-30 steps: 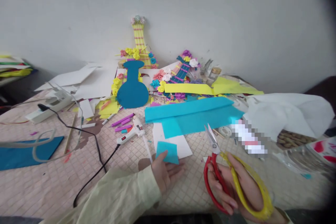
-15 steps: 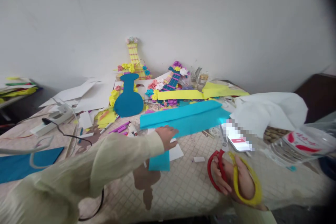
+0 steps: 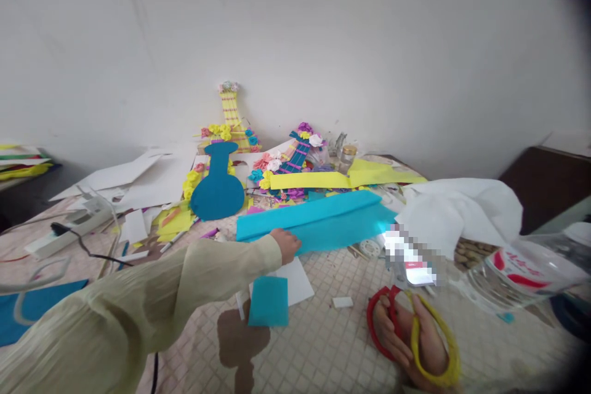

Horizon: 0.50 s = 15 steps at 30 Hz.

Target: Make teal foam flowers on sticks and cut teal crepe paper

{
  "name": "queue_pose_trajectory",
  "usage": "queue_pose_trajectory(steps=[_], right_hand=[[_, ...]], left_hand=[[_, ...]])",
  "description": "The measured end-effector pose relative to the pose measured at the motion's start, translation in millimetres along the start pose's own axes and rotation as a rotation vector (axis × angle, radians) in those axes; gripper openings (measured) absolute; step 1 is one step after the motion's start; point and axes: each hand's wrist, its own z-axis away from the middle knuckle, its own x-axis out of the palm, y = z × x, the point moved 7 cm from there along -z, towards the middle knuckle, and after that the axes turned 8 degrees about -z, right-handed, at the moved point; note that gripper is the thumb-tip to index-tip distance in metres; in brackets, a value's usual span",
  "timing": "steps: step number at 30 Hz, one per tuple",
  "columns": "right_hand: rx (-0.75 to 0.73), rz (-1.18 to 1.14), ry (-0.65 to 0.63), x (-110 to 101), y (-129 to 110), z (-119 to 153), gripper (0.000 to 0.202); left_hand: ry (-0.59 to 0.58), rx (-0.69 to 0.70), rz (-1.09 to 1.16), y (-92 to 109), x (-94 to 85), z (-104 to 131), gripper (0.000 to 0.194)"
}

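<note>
My left hand (image 3: 287, 245) reaches across the table, its fingers curled at the lower edge of a long folded sheet of light blue crepe paper (image 3: 337, 215). Just below that hand, a small light blue square (image 3: 268, 301) partly overlaps a piece of white paper (image 3: 298, 280). At the lower right, my right hand (image 3: 429, 338) is closed around scissors (image 3: 373, 333) with one red and one yellow handle loop. Their blades are hard to make out. A small white scrap (image 3: 342, 302) lies between the hands.
A dark blue vase-shaped cutout (image 3: 218, 194) stands at the back, near paper-flower decorations (image 3: 302, 154) and yellow paper (image 3: 309, 181). Rightward are a phone (image 3: 418, 272), a white bag (image 3: 466, 209) and a plastic bottle (image 3: 517, 277). A power strip (image 3: 69, 234) with cords lies left.
My left hand's spread fingers have curled in at the light blue crepe paper's edge. The view has shifted, so the table sits lower. My right hand still holds the scissors.
</note>
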Motion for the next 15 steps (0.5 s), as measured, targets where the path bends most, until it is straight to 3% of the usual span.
queue_pose_trajectory(steps=[6, 11, 15], right_hand=[[-0.011, -0.056, 0.042, -9.5, -0.5, 0.9, 0.044], [-0.016, -0.099, 0.042, -6.8, 1.2, -0.9, 0.041], [-0.007, -0.114, 0.046, -2.6, 1.8, -5.1, 0.035]], left_hand=[[-0.050, -0.068, -0.052, -11.4, -31.7, -29.7, 0.023], [0.024, -0.154, -0.073, -37.3, -68.2, -58.6, 0.027], [0.089, -0.110, -0.264, -53.3, -83.7, -75.9, 0.030]])
